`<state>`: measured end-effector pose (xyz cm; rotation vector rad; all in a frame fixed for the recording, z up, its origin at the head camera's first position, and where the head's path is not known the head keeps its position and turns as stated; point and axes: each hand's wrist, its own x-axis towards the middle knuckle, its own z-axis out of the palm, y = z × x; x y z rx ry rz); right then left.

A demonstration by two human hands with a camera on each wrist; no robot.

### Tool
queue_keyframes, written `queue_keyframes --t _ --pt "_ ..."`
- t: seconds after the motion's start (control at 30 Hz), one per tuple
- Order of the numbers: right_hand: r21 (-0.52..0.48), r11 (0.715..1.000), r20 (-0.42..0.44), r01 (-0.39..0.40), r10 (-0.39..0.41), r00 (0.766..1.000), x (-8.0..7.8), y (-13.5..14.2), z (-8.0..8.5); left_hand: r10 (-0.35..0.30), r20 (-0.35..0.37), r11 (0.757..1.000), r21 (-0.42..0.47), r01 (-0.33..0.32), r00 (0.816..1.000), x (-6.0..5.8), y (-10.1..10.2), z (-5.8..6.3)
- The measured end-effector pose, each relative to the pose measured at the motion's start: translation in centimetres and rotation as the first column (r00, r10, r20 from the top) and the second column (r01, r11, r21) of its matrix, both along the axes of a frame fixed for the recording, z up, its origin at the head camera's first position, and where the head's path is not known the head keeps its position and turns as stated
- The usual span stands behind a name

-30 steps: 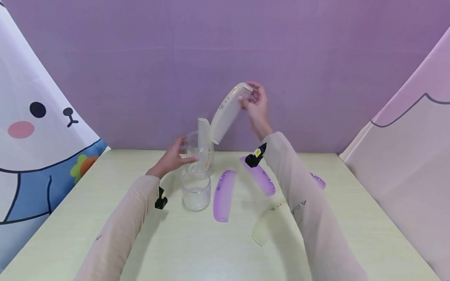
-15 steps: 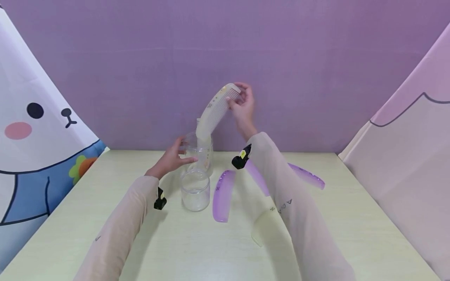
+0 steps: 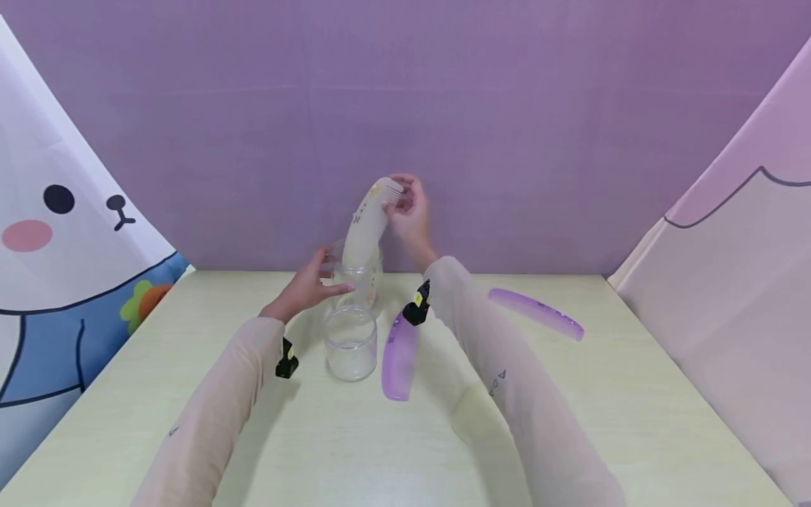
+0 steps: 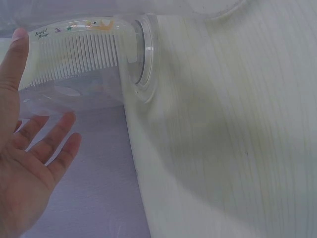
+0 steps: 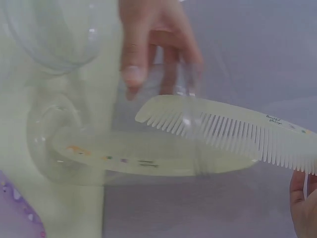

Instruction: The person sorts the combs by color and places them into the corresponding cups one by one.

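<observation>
A slanted comb (image 3: 365, 229), its top being pinched by the right hand (image 3: 412, 217), is leaning into a clear jar (image 5: 124, 119), possibly touching the upright comb (image 5: 163, 161) inside. The left hand (image 3: 309, 285) is gripping the jar; a purple comb (image 3: 399, 366) is lying nearby.

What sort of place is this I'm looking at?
Probably a small staged recording corner rather than an ordinary room, though I can't be sure: a pale table stands before a plain purple backdrop, with a cartoon-printed cloth along the left side.
</observation>
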<state>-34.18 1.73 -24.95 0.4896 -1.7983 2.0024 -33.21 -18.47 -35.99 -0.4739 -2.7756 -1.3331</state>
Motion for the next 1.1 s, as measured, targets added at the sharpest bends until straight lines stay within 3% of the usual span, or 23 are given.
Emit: queue_keyframes --t 0.27,0.47,0.73,1.1 --pt "0.107 0.994 -0.041 -0.017 0.022 0.999 0.2 -1.0 -1.9 0.002 -0.002 1.0 -0.003 -0.002 1.0 -0.1 -0.1 -0.1" --pt "0.169 0.985 -0.024 -0.03 0.035 0.999 0.3 -1.5 -3.1 0.011 0.009 1.0 -0.016 -0.011 1.0 -0.2 -0.2 0.0" --pt "0.219 0.976 -0.06 -0.016 0.029 0.998 -1.8 -2.3 -6.0 0.005 0.0 1.0 -0.018 -0.005 1.0 0.0 -0.3 -0.1" --pt "0.368 0.929 -0.097 0.025 0.012 0.995 -1.8 -2.7 -6.8 0.002 -0.009 1.0 -0.026 -0.002 1.0 0.2 -0.3 0.1"
